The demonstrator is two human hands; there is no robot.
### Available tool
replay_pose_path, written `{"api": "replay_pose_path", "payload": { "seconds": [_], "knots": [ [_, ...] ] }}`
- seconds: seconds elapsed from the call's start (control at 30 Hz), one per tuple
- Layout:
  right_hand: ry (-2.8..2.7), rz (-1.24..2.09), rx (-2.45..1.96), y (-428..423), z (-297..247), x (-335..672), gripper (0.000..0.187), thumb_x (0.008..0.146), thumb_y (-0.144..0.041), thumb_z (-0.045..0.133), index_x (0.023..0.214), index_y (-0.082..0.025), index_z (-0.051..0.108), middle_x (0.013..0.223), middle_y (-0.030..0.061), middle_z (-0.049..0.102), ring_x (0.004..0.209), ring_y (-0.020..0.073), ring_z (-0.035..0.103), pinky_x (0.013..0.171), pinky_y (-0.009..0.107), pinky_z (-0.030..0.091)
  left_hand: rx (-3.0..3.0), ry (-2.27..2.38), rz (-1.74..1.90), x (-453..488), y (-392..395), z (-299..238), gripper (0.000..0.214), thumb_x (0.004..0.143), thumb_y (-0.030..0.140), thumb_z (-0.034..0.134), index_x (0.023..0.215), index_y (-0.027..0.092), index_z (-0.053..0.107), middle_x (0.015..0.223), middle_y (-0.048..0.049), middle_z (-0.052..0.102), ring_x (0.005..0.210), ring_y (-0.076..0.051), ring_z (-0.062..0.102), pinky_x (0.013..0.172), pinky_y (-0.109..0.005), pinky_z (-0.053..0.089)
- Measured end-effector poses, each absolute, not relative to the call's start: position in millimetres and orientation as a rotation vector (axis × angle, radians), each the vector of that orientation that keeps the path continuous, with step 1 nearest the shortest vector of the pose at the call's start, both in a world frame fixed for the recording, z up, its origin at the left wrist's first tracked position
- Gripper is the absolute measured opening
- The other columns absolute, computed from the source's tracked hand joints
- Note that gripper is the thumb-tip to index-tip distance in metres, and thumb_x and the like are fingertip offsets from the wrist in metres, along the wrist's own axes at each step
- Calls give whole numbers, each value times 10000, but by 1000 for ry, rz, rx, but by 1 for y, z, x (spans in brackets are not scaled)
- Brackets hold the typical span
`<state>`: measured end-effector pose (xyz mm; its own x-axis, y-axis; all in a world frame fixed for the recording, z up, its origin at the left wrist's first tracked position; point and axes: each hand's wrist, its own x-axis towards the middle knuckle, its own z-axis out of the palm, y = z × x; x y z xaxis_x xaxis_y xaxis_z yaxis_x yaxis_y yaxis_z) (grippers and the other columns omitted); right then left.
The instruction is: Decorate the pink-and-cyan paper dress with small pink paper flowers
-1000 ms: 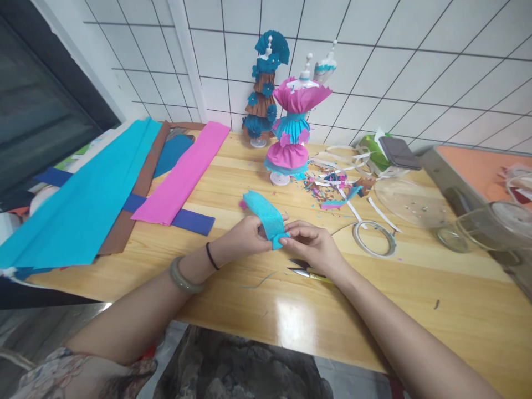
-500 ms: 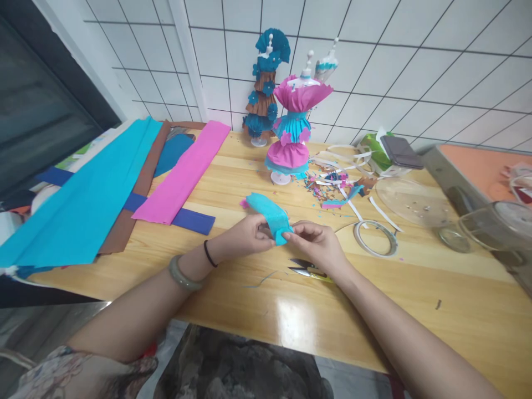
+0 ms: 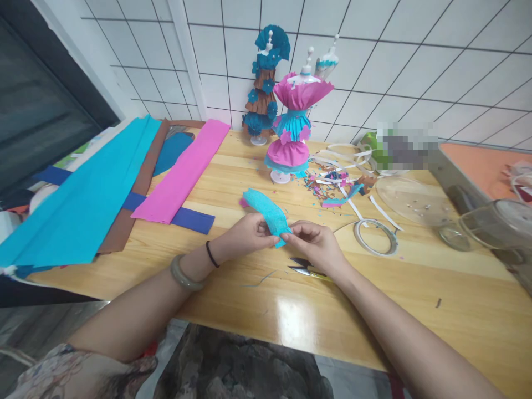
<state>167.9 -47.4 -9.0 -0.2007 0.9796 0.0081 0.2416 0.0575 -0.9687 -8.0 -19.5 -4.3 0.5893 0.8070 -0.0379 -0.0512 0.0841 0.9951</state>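
A strip of turquoise crepe paper (image 3: 266, 209) is held just above the wooden table (image 3: 374, 299), its far end lying toward the back left. My left hand (image 3: 245, 235) pinches its near end from the left. My right hand (image 3: 313, 244) pinches the same end from the right, fingertips almost meeting the left hand's. Small scissors (image 3: 305, 269) lie on the table just under my right wrist. A pink and turquoise paper dress on a small mannequin (image 3: 293, 127) stands behind the strip.
Long sheets of turquoise (image 3: 78, 205), brown, pink (image 3: 183, 172) and dark blue crepe paper cover the table's left. A brown and teal paper dress (image 3: 262, 83) stands by the tiled wall. Paper scraps (image 3: 332, 185), a tape ring (image 3: 375, 237), a clear lid and glass jars (image 3: 486, 230) lie right.
The hands have stayed in place; the fingers have shifted slightly along the strip's near end, and the strip's far end has tilted a little.
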Motion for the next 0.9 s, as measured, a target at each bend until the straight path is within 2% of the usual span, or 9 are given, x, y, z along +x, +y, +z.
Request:
{"api": "replay_pose_path", "payload": {
  "seconds": [0.2, 0.47, 0.9],
  "knots": [
    [-1542, 1222, -1282, -48, -10, 169, 260, 697, -412, 655, 703, -152, 644, 712, 33, 644, 637, 136, 551, 618, 263, 440, 1377, 687, 737, -8, -19, -3, 146, 657, 179, 635, 745, 124, 532, 747, -18, 584, 676, -95, 550, 646, -229, 456],
    [-1530, 1219, -1243, -48, -7, 170, 240, 717, -399, 642, 707, -159, 646, 692, 20, 639, 629, 130, 546, 619, 256, 433, 1357, 712, 715, -8, -19, -3, 153, 702, 204, 609, 812, 119, 546, 746, -23, 588, 664, -87, 551, 602, -203, 459],
    [-1344, 1253, -1224, -45, -14, 168, 280, 622, -395, 723, 759, -189, 590, 654, 2, 616, 582, 113, 556, 588, 256, 460, 1387, 779, 722, -11, -19, -6, 180, 695, 235, 624, 816, 117, 561, 687, -3, 588, 629, -93, 571, 614, -222, 473]
  ]
}}
